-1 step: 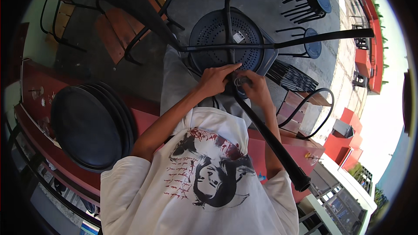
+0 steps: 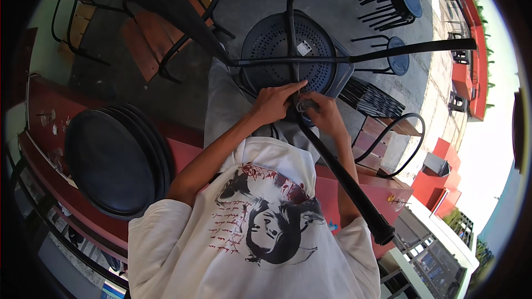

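An upturned stool shows its round, dark perforated seat (image 2: 263, 36) with black tubular legs (image 2: 350, 180) crossing over it. One leg slants down past my right forearm. My left hand (image 2: 271, 104) lies over the near leg by the crossing, index finger stretched out along it and the other fingers curled against it. Beside it, my right hand (image 2: 328, 116) is closed around a small dark, rounded piece (image 2: 311, 98) with a greyish ring-like end at the leg. Its exact kind is hard to make out. The fingertips of both hands nearly meet.
Several round black discs (image 2: 111, 163) are stacked at the left on a red ledge (image 2: 183, 158). Wooden-slatted chairs (image 2: 145, 50) stand at the far left. Stacked stools (image 2: 409, 1) and a single stool (image 2: 398, 55) are at the far right. A bundle of black rods (image 2: 371, 98) lies nearer.
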The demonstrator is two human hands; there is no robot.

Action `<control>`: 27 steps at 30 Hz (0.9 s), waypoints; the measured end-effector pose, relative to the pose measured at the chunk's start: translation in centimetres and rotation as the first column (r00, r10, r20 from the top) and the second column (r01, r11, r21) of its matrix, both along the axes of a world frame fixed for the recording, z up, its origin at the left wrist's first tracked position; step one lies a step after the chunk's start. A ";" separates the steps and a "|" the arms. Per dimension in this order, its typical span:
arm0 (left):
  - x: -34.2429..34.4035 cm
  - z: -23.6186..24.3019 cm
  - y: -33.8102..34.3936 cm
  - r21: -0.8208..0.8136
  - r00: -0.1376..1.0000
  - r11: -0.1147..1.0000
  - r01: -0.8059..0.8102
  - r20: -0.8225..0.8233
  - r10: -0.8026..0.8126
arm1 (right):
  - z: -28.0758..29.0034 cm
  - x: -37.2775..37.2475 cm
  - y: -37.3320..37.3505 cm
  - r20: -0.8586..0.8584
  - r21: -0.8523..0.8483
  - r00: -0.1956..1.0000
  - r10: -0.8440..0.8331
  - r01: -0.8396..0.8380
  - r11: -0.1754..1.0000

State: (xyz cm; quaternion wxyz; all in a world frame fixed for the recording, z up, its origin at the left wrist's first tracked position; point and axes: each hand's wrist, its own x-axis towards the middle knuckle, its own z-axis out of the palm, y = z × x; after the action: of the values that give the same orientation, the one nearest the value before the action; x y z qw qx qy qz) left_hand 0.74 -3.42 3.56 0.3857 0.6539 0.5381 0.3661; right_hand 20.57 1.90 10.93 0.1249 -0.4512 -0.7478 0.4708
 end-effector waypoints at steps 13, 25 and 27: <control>-0.2 0.0 0.4 -0.032 1.000 0.999 0.025 -0.008 -0.026 | -0.3 0.6 0.6 0.039 -0.041 0.994 0.104 -0.102 0.994; -0.5 -0.1 0.7 -0.068 0.999 0.997 0.023 0.034 -0.021 | 0.6 -1.9 3.1 0.204 -0.012 0.887 0.414 -0.420 0.907; -1.3 -0.1 1.0 -0.217 0.991 0.971 0.095 0.109 -0.072 | 0.0 -2.8 2.8 0.216 0.047 0.843 0.492 -0.512 0.858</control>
State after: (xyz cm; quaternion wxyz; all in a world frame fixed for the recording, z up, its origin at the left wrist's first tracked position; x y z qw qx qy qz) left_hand -0.55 -2.41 3.44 0.4980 0.6096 0.5276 0.3194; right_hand 17.75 4.68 10.95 -0.0542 -0.2769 -0.8715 0.4012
